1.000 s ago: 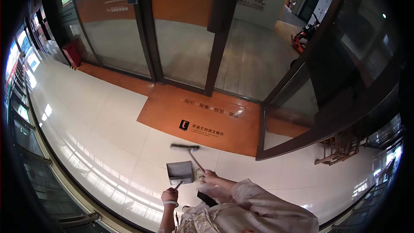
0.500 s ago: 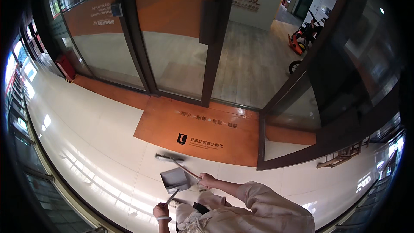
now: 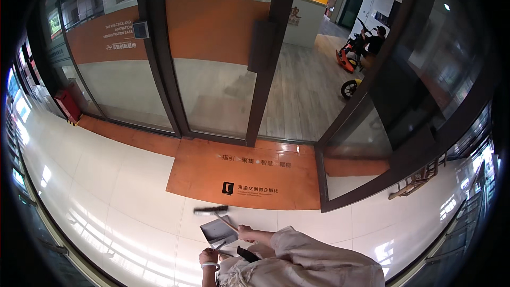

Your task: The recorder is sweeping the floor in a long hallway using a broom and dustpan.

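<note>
In my right hand (image 3: 245,233), fingers closed round it, is the handle of a broom (image 3: 227,223). Its dark brush head (image 3: 211,210), blurred at the edges, is over the pale tiles just in front of an orange floor mat (image 3: 199,180). My left hand (image 3: 209,255), with a white band at its wrist, grips the short handle of a grey dustpan (image 3: 212,229). The pan's open side faces the broom head, and the broom handle passes over its right corner. My sleeve and clothing hide part of the floor close to me.
Dark-framed glass doors (image 3: 212,101) stand ahead, and an open glass door leaf (image 3: 361,159) juts out at right. Inside, a person (image 3: 374,40) is beside an orange-and-black wheeled vehicle (image 3: 348,56). A red box (image 3: 68,105) stands far left, a wooden rack (image 3: 419,180) at right.
The view has tilted up, so the scene sits lower. My right hand has come left, my left hand right and forward, and the dustpan has moved a little closer to the broom head.
</note>
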{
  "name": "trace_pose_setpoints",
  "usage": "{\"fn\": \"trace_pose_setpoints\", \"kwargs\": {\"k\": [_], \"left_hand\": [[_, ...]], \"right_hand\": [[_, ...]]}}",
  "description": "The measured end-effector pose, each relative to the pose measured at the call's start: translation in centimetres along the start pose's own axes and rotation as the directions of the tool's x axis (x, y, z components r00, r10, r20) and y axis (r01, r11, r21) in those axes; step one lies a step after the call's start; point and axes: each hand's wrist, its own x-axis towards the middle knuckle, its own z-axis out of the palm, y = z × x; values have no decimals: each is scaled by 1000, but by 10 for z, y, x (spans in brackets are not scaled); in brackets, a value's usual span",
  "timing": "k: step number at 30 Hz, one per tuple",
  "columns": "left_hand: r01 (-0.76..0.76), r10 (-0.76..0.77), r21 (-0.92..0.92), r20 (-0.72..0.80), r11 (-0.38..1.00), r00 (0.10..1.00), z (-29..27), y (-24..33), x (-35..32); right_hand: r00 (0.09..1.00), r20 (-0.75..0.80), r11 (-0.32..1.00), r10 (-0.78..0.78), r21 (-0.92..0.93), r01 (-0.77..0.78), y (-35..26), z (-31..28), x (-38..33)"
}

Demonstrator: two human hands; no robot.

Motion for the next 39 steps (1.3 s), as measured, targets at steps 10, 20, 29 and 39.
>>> {"fn": "trace_pose_setpoints", "kwargs": {"k": [10,20,29,39], "left_hand": [[25,-23,14,-155,1000,988,-83,-85,29],[157,-174,-98,-210,983,962,-92,-178,62],[137,-164,-118,-265,983,950,-105,-209,88],[247,-346,-452,-151,857,926,-133,-170,96]], "right_hand": [[979,193,997,-65,50,56,-65,-2,-19],[999,-35,992,41,-117,-44,-175,141,49],[930,365,999,-41,22,36,-197,71,3],[865,54,771,-499,-428,471,-285,87,169]]}}
